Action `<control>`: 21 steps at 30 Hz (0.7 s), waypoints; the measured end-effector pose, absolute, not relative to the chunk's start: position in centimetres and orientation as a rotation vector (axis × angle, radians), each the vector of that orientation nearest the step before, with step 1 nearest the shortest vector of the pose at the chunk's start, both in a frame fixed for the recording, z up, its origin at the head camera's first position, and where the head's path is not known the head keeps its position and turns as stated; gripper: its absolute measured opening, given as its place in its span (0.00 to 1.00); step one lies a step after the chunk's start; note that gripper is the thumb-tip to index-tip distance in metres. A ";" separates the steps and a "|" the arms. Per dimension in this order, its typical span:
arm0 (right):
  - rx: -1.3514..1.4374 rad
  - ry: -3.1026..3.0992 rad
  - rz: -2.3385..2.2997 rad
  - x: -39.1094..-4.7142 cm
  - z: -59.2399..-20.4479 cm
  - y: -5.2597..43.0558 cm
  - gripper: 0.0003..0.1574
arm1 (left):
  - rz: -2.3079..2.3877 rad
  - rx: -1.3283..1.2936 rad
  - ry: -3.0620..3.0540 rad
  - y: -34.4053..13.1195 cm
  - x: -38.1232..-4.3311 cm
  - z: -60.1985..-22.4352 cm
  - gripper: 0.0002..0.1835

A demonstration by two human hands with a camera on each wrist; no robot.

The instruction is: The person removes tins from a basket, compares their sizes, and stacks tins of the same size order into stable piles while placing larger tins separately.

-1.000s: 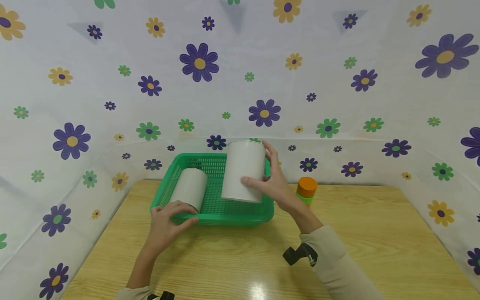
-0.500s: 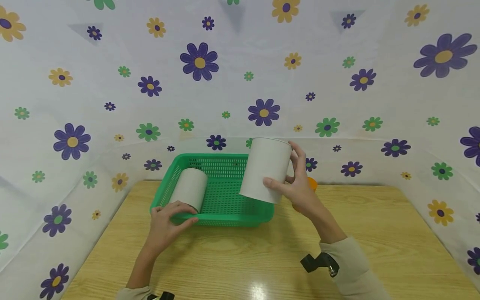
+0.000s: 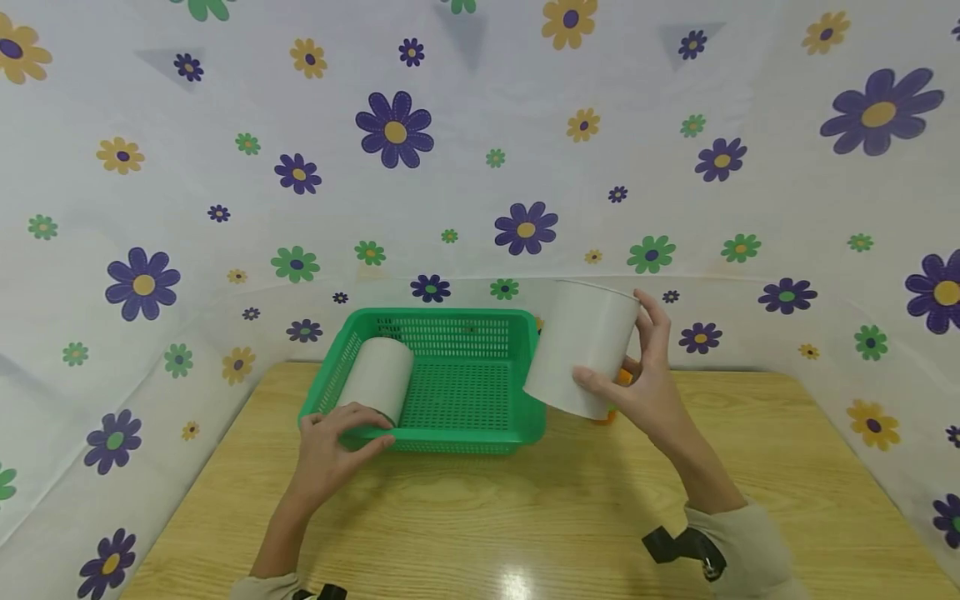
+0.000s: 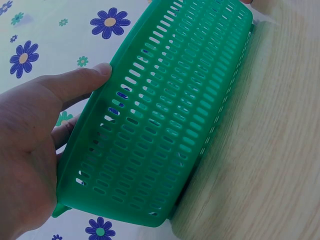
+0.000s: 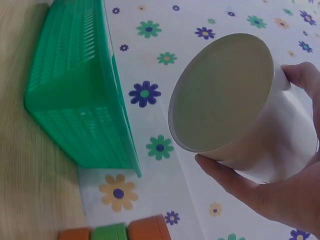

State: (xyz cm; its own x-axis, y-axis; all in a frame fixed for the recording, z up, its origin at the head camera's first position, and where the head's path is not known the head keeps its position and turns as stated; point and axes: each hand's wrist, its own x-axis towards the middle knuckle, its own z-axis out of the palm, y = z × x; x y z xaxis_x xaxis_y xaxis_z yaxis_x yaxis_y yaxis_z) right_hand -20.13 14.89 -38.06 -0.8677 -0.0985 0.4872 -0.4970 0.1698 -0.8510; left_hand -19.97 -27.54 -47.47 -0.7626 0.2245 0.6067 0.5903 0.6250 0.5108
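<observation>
My right hand (image 3: 652,392) grips a white cylindrical canister (image 3: 585,346), thumb on its near side and fingers round the far right. The canister is held tilted in the air, just right of the green plastic basket (image 3: 461,435). In the right wrist view, its flat round end (image 5: 222,95) faces the camera. A second white cylinder (image 3: 378,375) lies on its side in the basket's left part. At the front left rim, my left hand (image 3: 330,454) pinches the basket; the left wrist view has the thumb (image 4: 82,85) on the outside and fingers behind the rim.
Partly hidden behind the held canister, an orange and green container (image 5: 110,232) stands on the wooden table (image 3: 465,517), right of the basket. A white flower-printed cloth (image 3: 465,192) rises behind the table and along its sides.
My right hand has carried the white canister rightward, from over the basket to beyond its right rim, tilting it more. The left hand and the basket stay in place.
</observation>
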 end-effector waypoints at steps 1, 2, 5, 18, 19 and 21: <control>0.559 -2.127 1.738 -20.0 -38.0 15.2 0.69 | -0.991 -0.642 -2.357 -27.6 -20.0 -47.4 0.13; 0.549 -2.122 1.728 -20.0 -38.0 15.5 0.69 | -0.993 -0.645 -2.358 -27.6 -20.0 -47.3 0.13; 0.511 -2.107 1.718 -19.6 -37.9 16.3 0.70 | -1.001 -0.650 -2.363 -27.7 -20.1 -47.0 0.13; 0.408 -2.091 1.544 -18.3 -37.8 19.9 0.73 | -1.000 -0.660 -2.370 -28.0 -20.1 -47.0 0.13; 0.402 -2.091 1.539 -18.3 -37.8 20.1 0.73 | -1.000 -0.661 -2.370 -28.0 -20.2 -47.0 0.13; 0.378 -2.096 1.529 -18.1 -37.9 20.6 0.73 | -0.997 -0.662 -2.371 -28.1 -20.2 -47.0 0.13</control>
State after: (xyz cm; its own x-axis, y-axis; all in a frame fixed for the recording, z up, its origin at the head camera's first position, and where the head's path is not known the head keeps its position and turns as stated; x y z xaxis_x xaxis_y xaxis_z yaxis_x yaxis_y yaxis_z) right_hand -18.14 20.65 -37.89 -0.8294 0.0743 0.5538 -0.5047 0.3258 -0.7995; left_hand -20.20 -28.11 -47.05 -0.7673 0.2438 0.5931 0.5944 0.6175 0.5152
